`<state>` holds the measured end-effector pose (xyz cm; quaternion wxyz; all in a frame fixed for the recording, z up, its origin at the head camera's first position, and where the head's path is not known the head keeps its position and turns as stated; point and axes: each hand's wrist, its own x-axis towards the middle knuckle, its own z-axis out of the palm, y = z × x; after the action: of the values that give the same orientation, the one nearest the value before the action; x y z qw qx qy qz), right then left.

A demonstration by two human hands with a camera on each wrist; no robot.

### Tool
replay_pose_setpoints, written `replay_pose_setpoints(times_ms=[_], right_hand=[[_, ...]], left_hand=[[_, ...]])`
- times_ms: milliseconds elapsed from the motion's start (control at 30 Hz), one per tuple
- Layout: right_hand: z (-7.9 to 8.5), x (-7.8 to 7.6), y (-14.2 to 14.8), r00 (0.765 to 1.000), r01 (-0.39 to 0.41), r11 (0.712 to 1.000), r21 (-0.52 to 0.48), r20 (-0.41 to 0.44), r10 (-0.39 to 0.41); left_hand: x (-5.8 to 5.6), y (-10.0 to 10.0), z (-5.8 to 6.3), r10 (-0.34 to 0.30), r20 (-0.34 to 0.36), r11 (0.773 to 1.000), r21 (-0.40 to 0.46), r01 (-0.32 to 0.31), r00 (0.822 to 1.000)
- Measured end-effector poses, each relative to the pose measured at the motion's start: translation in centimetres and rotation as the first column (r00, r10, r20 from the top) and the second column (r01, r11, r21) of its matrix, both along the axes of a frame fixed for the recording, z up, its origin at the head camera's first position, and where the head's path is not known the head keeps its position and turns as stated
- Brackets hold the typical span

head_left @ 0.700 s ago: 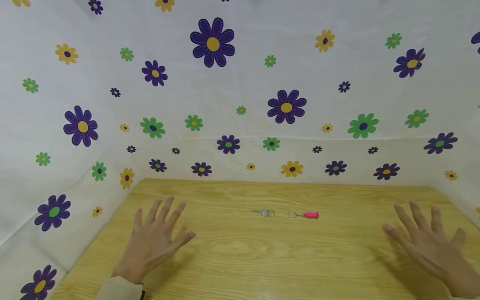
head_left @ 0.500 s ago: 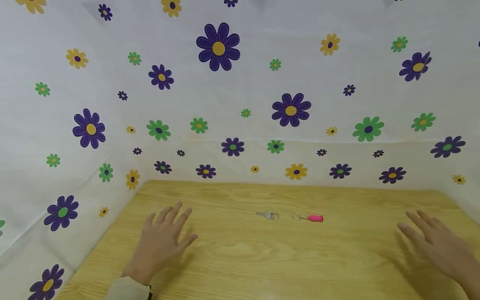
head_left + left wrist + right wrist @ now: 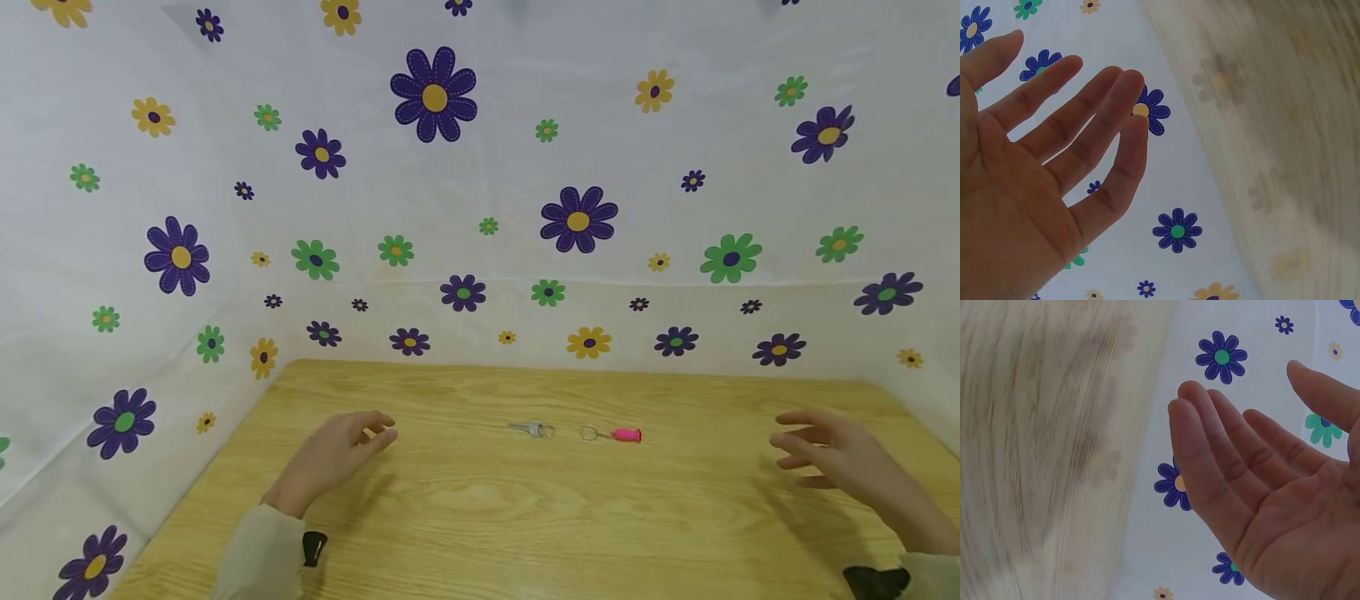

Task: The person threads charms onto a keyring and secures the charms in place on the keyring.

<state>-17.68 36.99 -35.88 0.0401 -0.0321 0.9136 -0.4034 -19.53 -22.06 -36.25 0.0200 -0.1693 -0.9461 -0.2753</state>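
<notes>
1. One white cloth [image 3: 465, 175], printed with many purple, green and yellow flowers, stands behind the table and along its sides.
2. One wood-grained table [image 3: 480, 533] spreads below it.
3. Two hands are over the table, well apart. The left hand [image 3: 330, 454] has its fingers loosely bent, slightly spread, with the thumb away from them. The right hand [image 3: 840, 458] is likewise lightly bent, thumb apart. Both grips are loose.
4. Two pale sleeves [image 3: 258, 554], one per arm, each with a black piece [image 3: 313, 548] at the cuff.
5. One pink keychain [image 3: 627, 435] lies on the table between the hands, toward the far edge.
6. One silver key [image 3: 535, 429] lies just left of it, blade pointing left.
7. Two metal rings [image 3: 589, 433], one on the keychain and one on the key, face each other without touching.
</notes>
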Motion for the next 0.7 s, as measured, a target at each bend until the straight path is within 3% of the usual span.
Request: replay_pose_setpoints(times_ms=[200,500,700], right_hand=[[-0.1,-0.5,-0.2,0.996,-0.015,0.99,-0.143,0.089,0.028],[-0.6,-1.2,-1.0,0.987,-0.027,0.979,-0.202,0.15,0.058],[-0.7,-1.7,-1.7,0.986,-0.055,0.972,-0.229,0.142,0.089]], left_hand=[[-0.9,0.0,-0.1,-0.026,0.081,0.995,0.1,0.017,0.996],[-1.5,0.6,-0.3,-0.053,0.157,0.984,0.176,0.025,0.986],[-2.2,1.2,-0.8,-0.101,0.181,0.961,0.271,0.05,0.978]])
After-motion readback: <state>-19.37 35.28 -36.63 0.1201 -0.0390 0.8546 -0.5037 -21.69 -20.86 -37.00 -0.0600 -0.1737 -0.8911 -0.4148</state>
